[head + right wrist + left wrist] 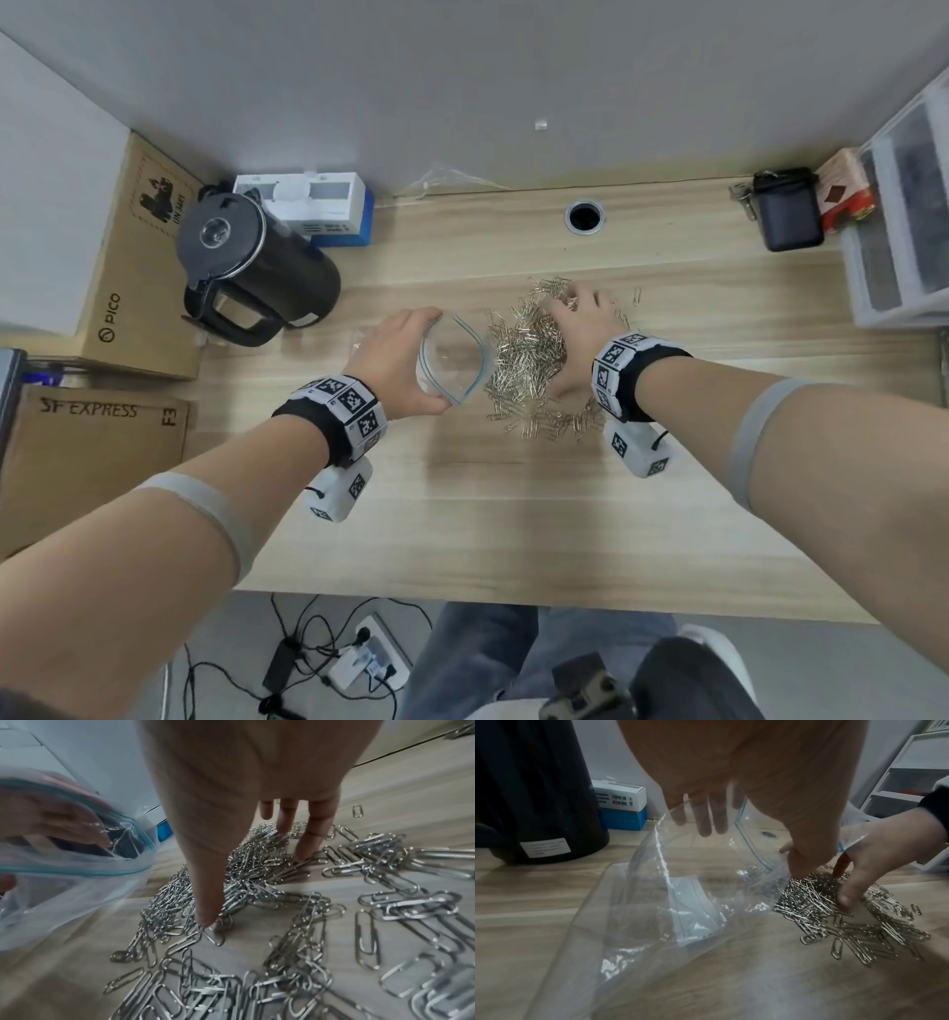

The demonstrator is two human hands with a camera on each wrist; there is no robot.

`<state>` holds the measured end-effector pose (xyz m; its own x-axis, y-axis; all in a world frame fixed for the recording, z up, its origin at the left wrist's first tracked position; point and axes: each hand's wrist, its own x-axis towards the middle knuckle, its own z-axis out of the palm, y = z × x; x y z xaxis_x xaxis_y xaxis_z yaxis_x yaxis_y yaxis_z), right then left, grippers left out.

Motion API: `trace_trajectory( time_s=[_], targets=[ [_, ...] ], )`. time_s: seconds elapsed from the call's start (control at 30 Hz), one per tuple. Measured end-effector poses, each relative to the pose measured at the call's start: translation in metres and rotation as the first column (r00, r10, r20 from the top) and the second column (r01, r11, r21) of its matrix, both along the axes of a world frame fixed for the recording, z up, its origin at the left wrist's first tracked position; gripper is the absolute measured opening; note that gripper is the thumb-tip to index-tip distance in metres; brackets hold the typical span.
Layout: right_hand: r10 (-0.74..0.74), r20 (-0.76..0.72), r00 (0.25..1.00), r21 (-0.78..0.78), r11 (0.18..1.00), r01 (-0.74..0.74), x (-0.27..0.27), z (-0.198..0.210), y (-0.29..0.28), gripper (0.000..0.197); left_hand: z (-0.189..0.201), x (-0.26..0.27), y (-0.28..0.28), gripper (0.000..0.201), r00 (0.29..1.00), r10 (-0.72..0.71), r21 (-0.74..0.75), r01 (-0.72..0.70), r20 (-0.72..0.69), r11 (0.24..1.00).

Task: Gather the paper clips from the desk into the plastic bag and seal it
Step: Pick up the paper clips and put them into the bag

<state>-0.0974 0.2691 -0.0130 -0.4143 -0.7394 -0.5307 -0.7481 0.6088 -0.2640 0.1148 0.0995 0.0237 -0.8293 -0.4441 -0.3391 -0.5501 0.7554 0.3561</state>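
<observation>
While you worked at this moment, the scene read as follows, with every place given relative to the paper-clip heap.

Heap: the paper clips [534,360] lay in a loose tangled pile on the wooden surface [513,514], with thinner scatter on the side toward you and one stray clip [637,295] well beyond it.

Bag: the plastic bag [670,902] sat just beside the heap on its left, mouth held open and turned toward the clips, its body trailing limp on the surface. I could make out no clips inside it.

Left hand: your left hand [398,360] gripped the bag's rim, fingers [706,817] curled in behind the film and the thumb on the near lip.

Right hand: your right hand [580,329] rested on top of the heap, fingers [312,833] spread and straight, tips down among the clips, holding none that I could see.

Handling, clips: I judged them light, hard and slick, interlocked in clumps, so a raking scoop would have suited better than single picks.

Handling, bag: thin, soft and slippery; it would have collapsed unless you kept hold at the stiffer zip rim [452,360].

Risk: clips could have skidded past the mouth.

Progress: early, with sealing not yet begun.
</observation>
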Motion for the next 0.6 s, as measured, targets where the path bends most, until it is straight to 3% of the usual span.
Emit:
trace_trajectory(
  time_s=[0.07,0.13,0.47,0.53,0.6],
  targets=[
    [0.036,-0.033,0.999,0.061,0.998,-0.034,0.000,0.002,-0.003,0.134,-0.001,0.000,-0.004,0.113,1.000,0.003,0.006,-0.003,0.009,1.000],
    [0.086,-0.045,0.995,0.109,0.991,-0.081,0.001,0.002,-0.006,0.137,-0.003,0.001,-0.006,0.113,1.000,0.002,0.024,-0.002,0.011,1.000],
    [0.057,0.094,0.994,-0.027,0.998,-0.055,0.005,-0.008,-0.014,0.073,-0.006,0.002,-0.002,0.109,1.000,-0.024,0.035,0.024,0.002,0.999],
    [0.052,0.107,0.993,-0.025,0.998,-0.050,0.004,-0.011,-0.012,0.069,-0.007,0.002,-0.002,0.109,1.000,-0.023,0.046,0.023,0.001,0.999],
    [0.034,0.112,0.993,-0.039,0.999,-0.030,0.006,-0.012,-0.010,0.080,-0.007,0.002,-0.001,0.109,1.000,-0.015,0.062,0.015,-0.004,0.998]
  ],
)
